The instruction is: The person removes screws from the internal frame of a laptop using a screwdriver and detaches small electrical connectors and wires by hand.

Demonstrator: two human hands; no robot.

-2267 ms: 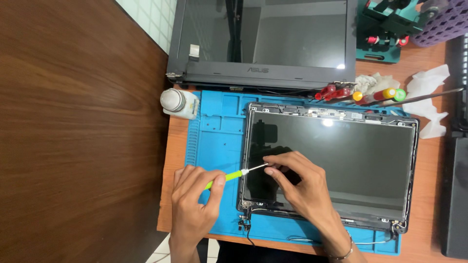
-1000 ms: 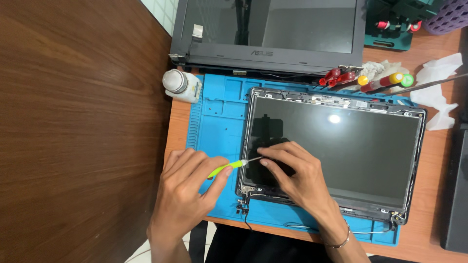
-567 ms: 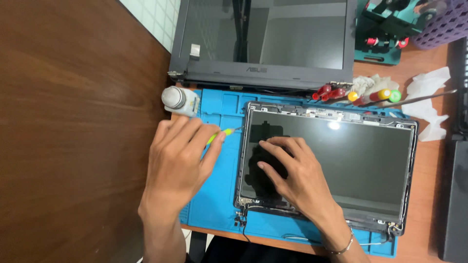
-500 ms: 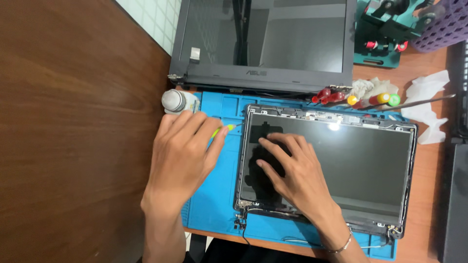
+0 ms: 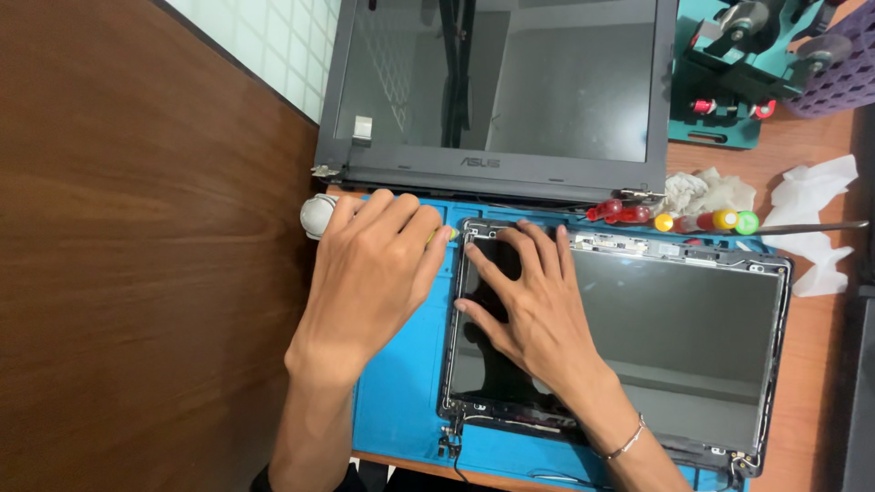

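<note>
In the head view, the left hand lay palm down on the blue work mat, its fingers curled over a small screwdriver whose yellow-green handle tip just showed between them at the far left corner of the loose screen panel. The fingers were closed around that tool, though most of it was hidden under the hand. The fingertips reached close to a white round bottle standing at the far left edge of the mat; whether they touched it could not be told.

The right hand rested flat on the dark glass of the screen panel, fingers spread open and pressing near the panel's far left corner, gripping nothing. A thin bracelet circled that wrist. The panel lay face up on the mat, in its metal frame.

Beyond the mat stood a grey laptop lid, leaning upright. To the right of it, several screwdrivers with red, yellow and green handles lay in a row on the wooden counter, beside crumpled white tissue. A teal holder stand sat at the far right.
</note>
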